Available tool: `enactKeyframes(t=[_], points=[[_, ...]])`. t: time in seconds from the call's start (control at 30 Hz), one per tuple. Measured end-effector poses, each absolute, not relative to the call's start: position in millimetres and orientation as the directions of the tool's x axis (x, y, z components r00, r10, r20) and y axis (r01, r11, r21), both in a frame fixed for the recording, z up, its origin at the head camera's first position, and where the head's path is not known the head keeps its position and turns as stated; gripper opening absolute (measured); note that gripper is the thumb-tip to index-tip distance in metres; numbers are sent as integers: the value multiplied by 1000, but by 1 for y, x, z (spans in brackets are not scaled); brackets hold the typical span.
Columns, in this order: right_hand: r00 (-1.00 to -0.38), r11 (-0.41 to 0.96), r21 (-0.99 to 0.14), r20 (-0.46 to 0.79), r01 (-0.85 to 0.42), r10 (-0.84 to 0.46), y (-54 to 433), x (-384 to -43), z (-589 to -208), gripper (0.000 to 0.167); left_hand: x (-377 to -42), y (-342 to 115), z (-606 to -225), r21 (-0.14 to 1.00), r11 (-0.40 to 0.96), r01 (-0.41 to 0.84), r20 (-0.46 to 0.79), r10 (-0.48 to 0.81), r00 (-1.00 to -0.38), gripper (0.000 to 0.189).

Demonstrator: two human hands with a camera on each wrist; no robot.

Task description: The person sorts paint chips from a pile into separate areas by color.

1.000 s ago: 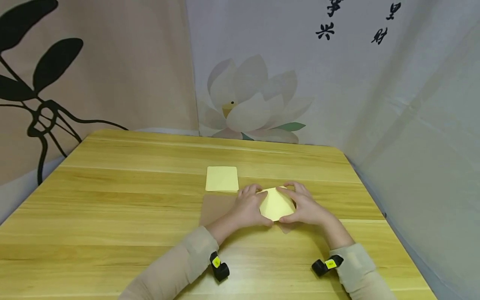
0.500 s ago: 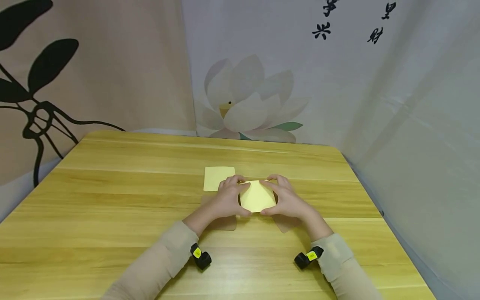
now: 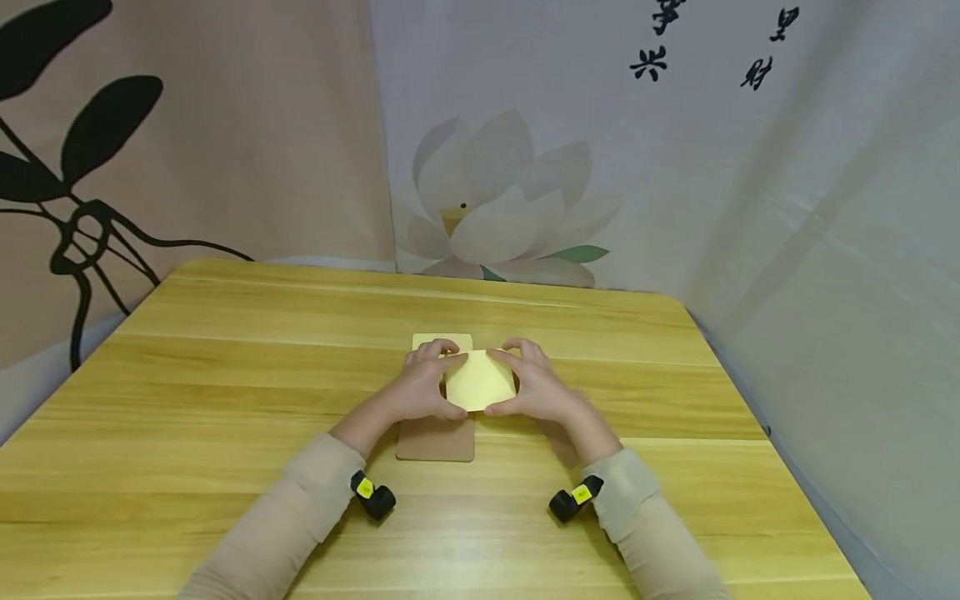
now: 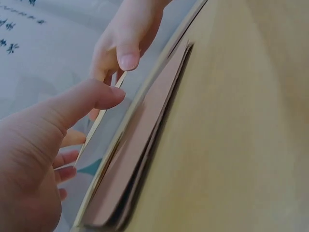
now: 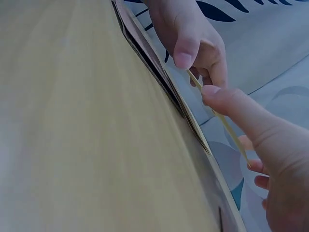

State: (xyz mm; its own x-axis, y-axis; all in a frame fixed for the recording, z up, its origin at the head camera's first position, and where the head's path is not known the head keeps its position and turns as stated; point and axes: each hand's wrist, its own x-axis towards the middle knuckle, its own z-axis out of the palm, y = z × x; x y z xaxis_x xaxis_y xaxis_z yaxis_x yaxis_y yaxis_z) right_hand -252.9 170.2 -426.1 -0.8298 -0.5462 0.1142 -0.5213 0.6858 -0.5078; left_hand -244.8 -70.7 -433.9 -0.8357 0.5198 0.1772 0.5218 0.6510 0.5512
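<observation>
A square piece of yellow paper (image 3: 482, 382) is held above the table by both hands. My left hand (image 3: 422, 385) grips its left side and my right hand (image 3: 538, 387) its right side, thumbs at the near edge and fingers at the far edge. In the left wrist view, the paper's thin edge (image 4: 96, 121) runs between the fingers; whether it is one sheet or several I cannot tell. A second yellow paper square (image 3: 442, 340) lies behind, mostly hidden by my left hand. Below is a brown square stack (image 3: 435, 440), partly covered.
Another brown piece (image 3: 558, 439) lies on the wooden table (image 3: 225, 400), partly hidden under my right forearm. In the left wrist view, the brown stack (image 4: 140, 140) shows slightly parted layers. A printed cloth backdrop (image 3: 510, 192) stands behind the table.
Both hands have carried the yellow paper leftward and slightly away, from near the right brown piece to above the left brown stack. The second yellow square is now mostly covered.
</observation>
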Motion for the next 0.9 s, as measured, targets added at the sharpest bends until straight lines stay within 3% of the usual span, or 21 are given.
enactKeyframes(t=[0.47, 0.9], points=[[-832, 675, -517, 148, -527, -535, 139, -269, -430, 93, -260, -100, -434, 567, 648, 509, 174, 510, -843, 93], [-851, 696, -530, 101, -485, -516, 119, -284, -437, 92, -273, -119, -438, 577, 640, 508, 179, 507, -843, 87]])
